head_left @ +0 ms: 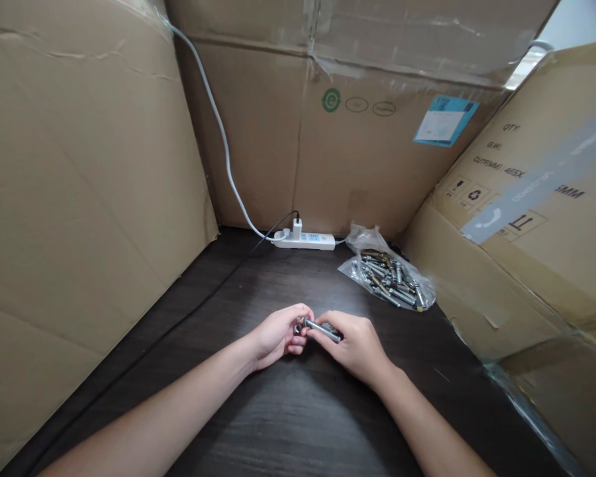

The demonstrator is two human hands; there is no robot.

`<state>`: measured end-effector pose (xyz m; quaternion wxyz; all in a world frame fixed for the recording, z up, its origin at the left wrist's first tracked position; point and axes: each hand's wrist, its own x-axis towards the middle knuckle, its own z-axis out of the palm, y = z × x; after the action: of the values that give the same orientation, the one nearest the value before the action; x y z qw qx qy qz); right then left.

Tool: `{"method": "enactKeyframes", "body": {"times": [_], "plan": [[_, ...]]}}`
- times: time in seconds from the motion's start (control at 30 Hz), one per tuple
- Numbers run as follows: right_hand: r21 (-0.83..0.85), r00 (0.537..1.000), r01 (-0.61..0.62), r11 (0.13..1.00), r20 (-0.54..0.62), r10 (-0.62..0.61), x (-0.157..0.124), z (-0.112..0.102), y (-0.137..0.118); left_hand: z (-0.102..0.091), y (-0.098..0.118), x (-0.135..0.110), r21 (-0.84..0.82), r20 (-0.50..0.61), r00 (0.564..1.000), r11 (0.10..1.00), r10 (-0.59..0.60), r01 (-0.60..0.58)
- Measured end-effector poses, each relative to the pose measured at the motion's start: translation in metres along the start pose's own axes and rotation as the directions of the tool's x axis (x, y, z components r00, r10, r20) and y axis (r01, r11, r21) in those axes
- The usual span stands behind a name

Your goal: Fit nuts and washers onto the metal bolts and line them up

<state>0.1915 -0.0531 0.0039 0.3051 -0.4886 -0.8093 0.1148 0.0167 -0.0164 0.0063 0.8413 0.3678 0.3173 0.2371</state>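
Over the dark wooden table (pixel 288 411) my two hands meet around a silver metal bolt (pixel 322 329). My right hand (pixel 355 346) grips the bolt's shaft, fingers curled round it. My left hand (pixel 279 334) pinches the bolt's left end, where a small nut or washer sits between thumb and fingertips. The bolt lies nearly level, tilted down to the right.
A clear plastic bag (pixel 388 275) holding several more metal bolts lies at the back right. A white power strip (pixel 305 240) with a plugged charger and a white cable sits against the back cardboard box (pixel 328 132). Cardboard boxes wall in the left and right sides.
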Motion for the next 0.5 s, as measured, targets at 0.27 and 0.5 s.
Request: {"method": "enactKeyframes", "body": {"times": [0.27,0.5], "plan": [[0.021,1.000,-0.005,1.000,-0.021,0.005,-0.0004,0.0013,0.0022,-0.0010,-0.0003,0.0009,-0.010,-0.007,1.000,1.000,-0.006,0.006],[0.040,0.997,0.000,0.999,-0.071,0.003,-0.0005,0.0004,0.0016,-0.0019,-0.0018,0.0026,-0.043,-0.032,0.999,0.999,-0.011,0.009]]}}
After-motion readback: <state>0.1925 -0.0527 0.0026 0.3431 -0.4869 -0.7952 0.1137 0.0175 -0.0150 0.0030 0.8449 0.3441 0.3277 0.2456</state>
